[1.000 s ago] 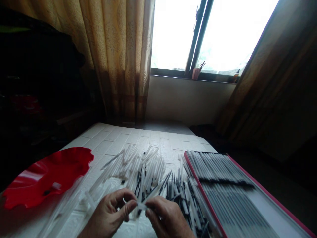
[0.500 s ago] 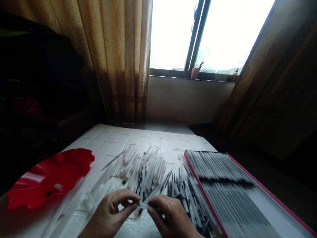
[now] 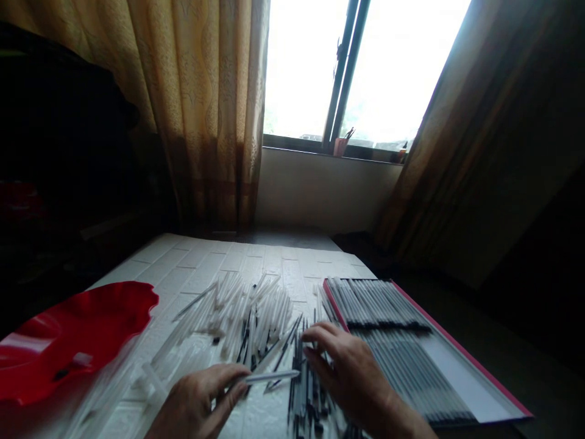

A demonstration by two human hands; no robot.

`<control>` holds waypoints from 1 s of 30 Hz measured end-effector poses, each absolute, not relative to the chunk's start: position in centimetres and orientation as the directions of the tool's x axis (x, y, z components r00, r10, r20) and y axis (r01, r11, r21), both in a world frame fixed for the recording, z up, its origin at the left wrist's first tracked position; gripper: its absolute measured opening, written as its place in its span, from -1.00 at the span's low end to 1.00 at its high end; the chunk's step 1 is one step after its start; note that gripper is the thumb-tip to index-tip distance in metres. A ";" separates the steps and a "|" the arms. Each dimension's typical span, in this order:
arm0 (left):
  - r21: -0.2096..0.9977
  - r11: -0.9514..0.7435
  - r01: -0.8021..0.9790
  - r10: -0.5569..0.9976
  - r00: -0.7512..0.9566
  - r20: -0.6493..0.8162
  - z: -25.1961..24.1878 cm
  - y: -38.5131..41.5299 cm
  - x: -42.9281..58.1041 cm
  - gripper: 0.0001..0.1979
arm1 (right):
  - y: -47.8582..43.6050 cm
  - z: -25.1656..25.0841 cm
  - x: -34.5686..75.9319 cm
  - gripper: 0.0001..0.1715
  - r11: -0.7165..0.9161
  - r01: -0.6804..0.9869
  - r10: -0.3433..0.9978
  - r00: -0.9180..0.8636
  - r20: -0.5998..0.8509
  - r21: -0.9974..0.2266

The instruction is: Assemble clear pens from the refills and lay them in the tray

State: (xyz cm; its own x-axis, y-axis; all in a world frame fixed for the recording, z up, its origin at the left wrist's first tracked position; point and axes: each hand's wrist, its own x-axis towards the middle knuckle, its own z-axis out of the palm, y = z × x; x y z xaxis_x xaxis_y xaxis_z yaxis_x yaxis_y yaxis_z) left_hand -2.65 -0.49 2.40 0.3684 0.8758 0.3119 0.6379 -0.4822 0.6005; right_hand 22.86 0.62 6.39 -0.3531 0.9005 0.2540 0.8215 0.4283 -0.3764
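Note:
My left hand pinches a thin white pen tube that points right, just above the white tabletop. My right hand has let the tube go and hovers, fingers curled down, over a pile of dark-tipped pen refills. A heap of clear pen barrels lies just beyond both hands.
A shallow red-edged box filled with rows of pens lies at the right. A red wavy-rimmed bowl holding a small piece sits at the left. Curtains and a bright window stand behind the table.
My right hand has released the tube and moved right and forward onto the refill pile. The left hand alone keeps the tube. The view has shifted right.

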 end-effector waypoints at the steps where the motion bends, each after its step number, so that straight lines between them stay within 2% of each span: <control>1: 0.604 -0.474 0.641 0.880 0.349 0.321 2.5 -0.5 -2.7 -0.81 | 0.6 6.6 23.9 -0.79 0.355 0.877 0.929 -0.295 0.222 -0.323; 3: 0.609 -0.460 0.646 0.887 0.318 0.334 2.6 -0.6 -2.6 -0.81 | 0.5 6.2 25.2 -0.81 0.236 0.946 0.968 -0.210 0.136 -0.222; 6: 0.611 -0.456 0.648 0.890 0.321 0.324 2.5 -0.7 -2.4 -0.80 | 0.0 4.4 25.6 -0.92 0.181 0.972 0.983 -0.172 0.070 -0.152; 8: 0.603 -0.462 0.651 0.887 0.325 0.328 2.3 -0.7 -2.4 -0.80 | -0.3 3.4 25.1 -0.94 0.168 0.973 0.985 -0.160 0.060 -0.159; 17: 0.638 -0.455 0.621 0.885 0.236 0.401 1.3 -0.1 -2.7 -0.82 | 0.1 2.9 24.8 -0.70 0.076 0.963 0.997 -0.082 -0.013 -0.260; 26: 0.689 -0.495 0.530 0.869 0.310 0.386 1.9 0.1 -2.7 -0.78 | -0.2 3.1 25.7 -0.76 0.102 0.964 0.993 -0.083 0.088 -0.245; 30: 0.682 -0.520 0.514 0.854 0.324 0.407 1.5 0.1 -2.8 -0.75 | 0.1 2.9 26.1 -0.67 0.157 0.919 0.971 -0.077 0.227 -0.362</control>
